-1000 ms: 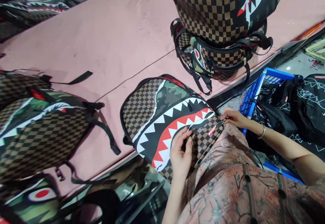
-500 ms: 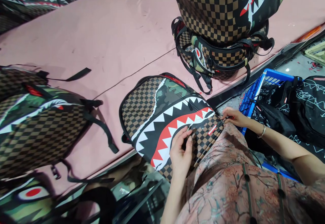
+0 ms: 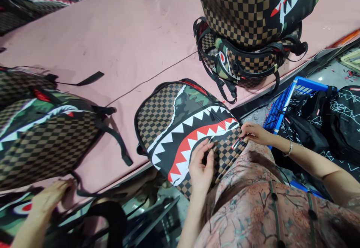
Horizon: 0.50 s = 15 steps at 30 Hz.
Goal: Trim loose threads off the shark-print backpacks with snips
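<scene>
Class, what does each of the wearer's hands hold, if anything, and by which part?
Right hand: a small tool, gripped at one end, its other end over the bag. Left hand: whether it pinches anything cannot be told.

A long, flat, pink-covered table [image 3: 126, 34] stands above a shiny grey floor [image 3: 327, 71], where small dark-and-red scraps [image 3: 349, 73] seem scattered.
</scene>
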Available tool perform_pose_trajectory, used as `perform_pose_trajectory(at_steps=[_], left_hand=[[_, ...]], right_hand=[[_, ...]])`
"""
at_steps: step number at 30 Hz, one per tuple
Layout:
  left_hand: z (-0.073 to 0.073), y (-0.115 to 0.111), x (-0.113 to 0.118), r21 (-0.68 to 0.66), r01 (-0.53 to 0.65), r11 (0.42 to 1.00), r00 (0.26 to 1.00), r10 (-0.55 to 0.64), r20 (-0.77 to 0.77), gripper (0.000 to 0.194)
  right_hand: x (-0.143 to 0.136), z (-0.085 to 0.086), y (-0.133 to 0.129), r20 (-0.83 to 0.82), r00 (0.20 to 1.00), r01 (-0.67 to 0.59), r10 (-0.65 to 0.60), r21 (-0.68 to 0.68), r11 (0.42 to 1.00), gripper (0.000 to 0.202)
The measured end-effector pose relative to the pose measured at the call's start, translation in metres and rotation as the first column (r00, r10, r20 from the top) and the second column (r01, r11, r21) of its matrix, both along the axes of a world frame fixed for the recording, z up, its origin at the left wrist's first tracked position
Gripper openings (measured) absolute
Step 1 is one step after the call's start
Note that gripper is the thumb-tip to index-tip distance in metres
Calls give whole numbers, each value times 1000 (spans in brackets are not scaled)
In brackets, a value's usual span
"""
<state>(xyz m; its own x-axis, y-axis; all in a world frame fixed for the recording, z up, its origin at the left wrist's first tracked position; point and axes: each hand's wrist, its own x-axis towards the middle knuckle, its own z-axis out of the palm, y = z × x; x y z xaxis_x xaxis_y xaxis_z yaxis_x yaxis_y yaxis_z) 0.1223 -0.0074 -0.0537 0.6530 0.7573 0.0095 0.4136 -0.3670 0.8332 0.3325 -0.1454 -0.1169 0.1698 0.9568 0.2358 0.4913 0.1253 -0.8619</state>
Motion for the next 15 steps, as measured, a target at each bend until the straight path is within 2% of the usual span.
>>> perform_pose_trajectory(at_steps=[7, 11, 13, 15], left_hand=[[-2, -1, 0, 0, 4, 1000, 1000, -4, 8, 23], [-3, -2, 0, 4, 33, 999, 999, -33, 7, 22], [-4, -2, 3, 8, 81, 997, 997, -81, -8, 22], [-3, -2, 9, 38, 151, 988, 987, -148, -56, 20]], right_hand=[[-14, 7, 4, -3, 1000, 7, -7, -7, 1000, 14], [-14, 12, 3, -134, 990, 46, -44, 12, 999, 13], [-4, 9, -1, -192, 975, 106, -111, -36, 994, 15], [11, 4, -6, -190, 961, 174, -201, -148, 974, 17]])
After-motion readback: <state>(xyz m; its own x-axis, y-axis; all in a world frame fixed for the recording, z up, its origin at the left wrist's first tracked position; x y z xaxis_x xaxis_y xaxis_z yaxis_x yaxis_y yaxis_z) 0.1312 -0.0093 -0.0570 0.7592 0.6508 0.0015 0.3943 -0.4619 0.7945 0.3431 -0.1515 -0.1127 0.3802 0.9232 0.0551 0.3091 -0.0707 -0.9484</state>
